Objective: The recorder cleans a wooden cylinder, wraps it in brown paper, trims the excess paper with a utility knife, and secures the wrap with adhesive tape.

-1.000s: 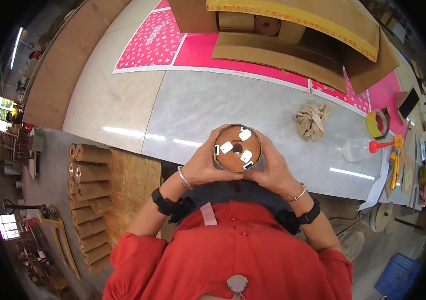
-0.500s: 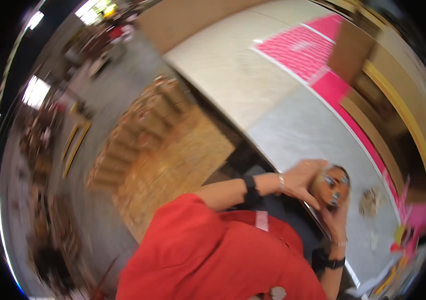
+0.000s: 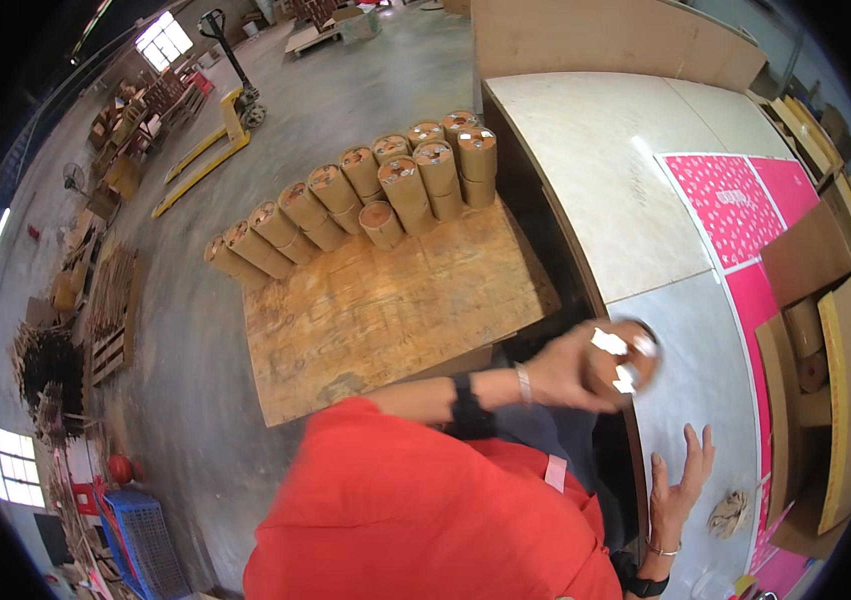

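My left hand (image 3: pixel 558 374) grips a short brown cardboard tube (image 3: pixel 636 372) by its side, over the near edge of the worktable (image 3: pixel 686 380). Pale shiny patches show on the tube's brown end, which faces up; motion blurs it a little. My right hand (image 3: pixel 678 488) is apart from the tube, empty, its fingers spread above the tabletop. Beside that hand lies a small tan roll (image 3: pixel 729 513). To my left, several similar cardboard tubes (image 3: pixel 401 190) stand in rows, some stacked, on a wooden board (image 3: pixel 376 310). One shorter tube (image 3: pixel 381 224) stands at the front of the rows.
Pink printed sheets (image 3: pixel 726 205) lie on the table's far right. An open cardboard box (image 3: pixel 781 400) with tubes inside stands along the right side. A yellow pallet jack (image 3: pixel 216 150) is on the floor at the far left, and a blue crate (image 3: pixel 146 540) at the lower left.
My right hand has let go of the tube and opened. My left hand has carried the tube slightly left. The view has swung left, showing more of the board and floor.
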The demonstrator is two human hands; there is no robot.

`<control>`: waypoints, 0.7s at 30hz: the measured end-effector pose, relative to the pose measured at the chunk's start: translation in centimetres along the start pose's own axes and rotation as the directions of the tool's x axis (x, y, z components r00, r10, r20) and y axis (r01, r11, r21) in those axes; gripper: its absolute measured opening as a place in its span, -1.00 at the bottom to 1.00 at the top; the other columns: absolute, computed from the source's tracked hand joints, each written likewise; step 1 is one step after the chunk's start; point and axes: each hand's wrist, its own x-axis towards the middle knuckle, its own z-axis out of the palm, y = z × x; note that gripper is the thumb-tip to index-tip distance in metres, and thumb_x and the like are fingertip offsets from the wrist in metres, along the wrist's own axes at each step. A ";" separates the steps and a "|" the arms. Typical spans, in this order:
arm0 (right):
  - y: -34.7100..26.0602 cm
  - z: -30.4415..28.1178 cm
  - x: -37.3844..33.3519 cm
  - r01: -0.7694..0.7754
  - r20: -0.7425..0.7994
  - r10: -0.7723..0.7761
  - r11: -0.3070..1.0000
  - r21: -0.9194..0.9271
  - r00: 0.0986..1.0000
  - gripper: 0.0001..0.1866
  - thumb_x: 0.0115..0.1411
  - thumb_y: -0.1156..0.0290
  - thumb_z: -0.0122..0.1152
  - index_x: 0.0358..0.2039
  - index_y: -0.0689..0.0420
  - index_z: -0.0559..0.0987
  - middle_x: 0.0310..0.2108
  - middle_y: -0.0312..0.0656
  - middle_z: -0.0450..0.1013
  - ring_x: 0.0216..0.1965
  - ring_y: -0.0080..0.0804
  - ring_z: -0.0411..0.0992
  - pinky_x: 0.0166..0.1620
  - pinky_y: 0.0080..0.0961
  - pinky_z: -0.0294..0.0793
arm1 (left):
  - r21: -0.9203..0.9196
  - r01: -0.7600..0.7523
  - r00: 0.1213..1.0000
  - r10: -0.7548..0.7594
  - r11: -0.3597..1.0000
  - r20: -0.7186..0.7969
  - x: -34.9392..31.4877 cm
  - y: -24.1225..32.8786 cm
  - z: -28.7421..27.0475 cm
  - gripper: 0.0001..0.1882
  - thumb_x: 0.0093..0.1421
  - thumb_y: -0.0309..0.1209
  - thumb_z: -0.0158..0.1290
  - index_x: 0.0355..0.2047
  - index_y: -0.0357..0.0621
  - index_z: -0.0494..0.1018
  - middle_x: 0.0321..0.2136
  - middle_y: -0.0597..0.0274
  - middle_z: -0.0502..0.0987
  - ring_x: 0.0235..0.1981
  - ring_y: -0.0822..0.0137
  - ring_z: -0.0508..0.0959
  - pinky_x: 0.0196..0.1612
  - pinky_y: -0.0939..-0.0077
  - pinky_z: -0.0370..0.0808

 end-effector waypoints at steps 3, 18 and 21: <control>1.4 -0.3 -1.0 -0.097 0.023 0.099 0.994 -0.056 0.995 -0.54 0.10 0.46 0.19 0.05 0.22 0.42 0.11 0.09 0.30 0.22 0.01 0.16 0.30 -0.10 -0.04 | 0.145 0.111 0.957 -0.066 0.983 -0.282 -2.3 -0.8 -9.7 -0.14 -0.16 -0.30 0.43 0.12 -0.21 0.23 0.02 0.19 0.40 0.05 0.32 0.41 0.13 0.39 0.37; 4.4 -1.7 -0.9 -0.136 0.089 0.172 0.940 -0.312 0.981 -0.69 0.21 0.30 0.18 -0.09 0.21 0.56 -0.16 -0.09 0.54 -0.09 -0.20 0.46 0.06 -0.34 0.30 | 0.219 0.617 0.302 0.030 0.756 -0.953 -6.3 -12.7 -40.8 0.11 -0.19 -0.06 0.37 0.21 -0.38 0.01 0.05 -0.10 0.38 0.05 0.01 0.44 0.11 0.25 0.40; 3.4 -3.1 -1.4 -0.191 0.109 0.253 0.897 -0.398 0.961 -0.68 0.22 0.26 0.16 -0.09 0.16 0.57 -0.17 -0.14 0.55 -0.09 -0.23 0.47 0.08 -0.33 0.26 | 0.164 0.724 0.278 -0.065 0.669 -0.958 -3.4 -13.8 -38.8 0.15 -0.21 -0.05 0.37 0.25 -0.34 -0.02 0.04 -0.11 0.40 0.06 0.01 0.43 0.11 0.23 0.38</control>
